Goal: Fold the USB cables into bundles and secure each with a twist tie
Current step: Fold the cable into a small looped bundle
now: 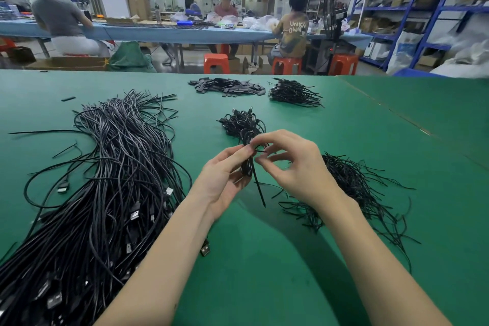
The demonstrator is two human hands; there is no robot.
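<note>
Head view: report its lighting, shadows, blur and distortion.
Head view: even overhead lighting, with ceiling lights glaring in the background; soft shadows of the forearms fall on the green table; wide-angle distortion bows the table's far edge and tilts the blue shelving; left hand, right hand and the cable bundle are fairly sharp, the far-right bags smeared.

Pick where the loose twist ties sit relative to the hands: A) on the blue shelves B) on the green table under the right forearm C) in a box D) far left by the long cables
B: the thin twist-tie heap lies on the green table beneath the right hand, while the left hand holds the folded cable bundle.
</note>
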